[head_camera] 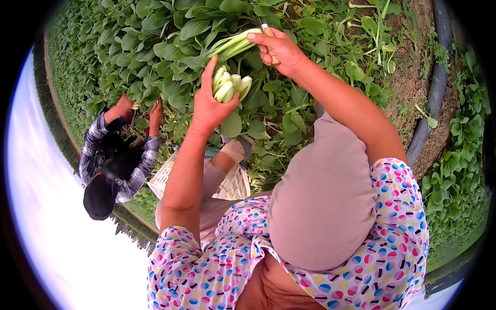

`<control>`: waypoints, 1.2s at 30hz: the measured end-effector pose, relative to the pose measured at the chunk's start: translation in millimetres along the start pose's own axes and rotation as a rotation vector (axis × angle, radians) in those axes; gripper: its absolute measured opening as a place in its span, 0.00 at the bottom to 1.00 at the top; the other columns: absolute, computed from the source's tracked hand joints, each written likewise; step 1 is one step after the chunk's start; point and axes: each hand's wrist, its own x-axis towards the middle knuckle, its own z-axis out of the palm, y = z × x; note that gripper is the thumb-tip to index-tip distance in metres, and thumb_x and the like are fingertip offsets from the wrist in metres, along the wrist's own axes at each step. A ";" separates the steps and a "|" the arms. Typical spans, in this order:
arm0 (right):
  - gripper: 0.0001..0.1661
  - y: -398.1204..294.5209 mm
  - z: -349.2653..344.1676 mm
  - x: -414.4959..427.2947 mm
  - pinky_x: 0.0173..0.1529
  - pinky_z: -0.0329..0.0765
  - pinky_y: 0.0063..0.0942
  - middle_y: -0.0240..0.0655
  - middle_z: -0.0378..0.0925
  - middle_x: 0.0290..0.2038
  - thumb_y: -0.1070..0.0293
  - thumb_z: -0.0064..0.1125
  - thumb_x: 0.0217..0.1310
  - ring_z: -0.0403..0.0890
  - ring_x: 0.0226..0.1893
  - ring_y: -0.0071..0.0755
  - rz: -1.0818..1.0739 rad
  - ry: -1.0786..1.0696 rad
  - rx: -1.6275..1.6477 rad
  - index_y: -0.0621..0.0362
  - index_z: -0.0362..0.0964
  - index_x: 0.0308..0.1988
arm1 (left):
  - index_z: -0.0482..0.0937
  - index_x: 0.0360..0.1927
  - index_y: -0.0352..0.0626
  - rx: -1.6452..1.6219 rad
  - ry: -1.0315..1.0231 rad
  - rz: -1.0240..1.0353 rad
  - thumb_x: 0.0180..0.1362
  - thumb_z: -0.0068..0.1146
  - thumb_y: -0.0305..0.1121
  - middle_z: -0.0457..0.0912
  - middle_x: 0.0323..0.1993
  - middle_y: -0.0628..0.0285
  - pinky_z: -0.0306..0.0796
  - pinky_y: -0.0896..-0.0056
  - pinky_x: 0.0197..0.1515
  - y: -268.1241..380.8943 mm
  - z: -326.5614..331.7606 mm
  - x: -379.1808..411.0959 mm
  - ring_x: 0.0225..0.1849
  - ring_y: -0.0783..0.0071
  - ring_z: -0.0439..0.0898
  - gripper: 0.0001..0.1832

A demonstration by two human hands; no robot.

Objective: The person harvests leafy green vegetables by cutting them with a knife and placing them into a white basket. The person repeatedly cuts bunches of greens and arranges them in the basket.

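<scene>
My left hand (212,101) is closed around several cut leafy greens with pale green stalk bases (228,86), the bases facing me. In my right hand (279,50) is a small knife with a wooden handle (270,38); its blade points away from me and is partly hidden by leaves. The thumb and fingers of that same hand also hold the cut end of another leafy green's long pale stalks (236,43). Those stalks stretch left above my left hand, with their leaves among the other foliage.
Dense leafy greens (155,38) fill the ground ahead. A co-worker in a plaid shirt (93,133) works with both hands in the plants at left. A white plastic crate (236,182) stands by my leg. A dark hose (438,77) runs over bare soil at right.
</scene>
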 end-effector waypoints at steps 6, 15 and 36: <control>0.19 -109.8 44.2 -103.6 0.27 0.69 0.18 0.25 0.73 0.28 0.61 0.71 0.57 0.71 0.23 0.16 -0.356 -0.019 -0.355 0.57 0.73 0.43 | 0.48 0.76 0.43 -0.981 0.144 -0.036 0.44 0.70 0.32 0.80 0.49 0.57 0.76 0.59 0.57 50.7 -71.3 -56.3 0.51 0.63 0.81 0.56; 0.17 -159.4 222.9 -240.6 0.36 0.74 0.28 0.29 0.76 0.27 0.64 0.71 0.46 0.76 0.30 0.24 -0.695 -0.400 -1.551 0.58 0.75 0.35 | 0.59 0.70 0.39 -1.169 0.226 0.283 0.45 0.69 0.40 0.73 0.59 0.51 0.79 0.64 0.53 58.2 -113.3 -138.5 0.51 0.64 0.80 0.48; 0.24 25.3 301.9 -182.3 0.31 0.68 0.17 0.22 0.75 0.36 0.61 0.63 0.64 0.70 0.29 0.13 -0.456 -0.825 -1.434 0.55 0.70 0.57 | 0.65 0.64 0.39 -1.574 0.443 0.439 0.55 0.61 0.31 0.77 0.53 0.58 0.74 0.64 0.58 -12.9 -73.0 -208.3 0.54 0.68 0.78 0.32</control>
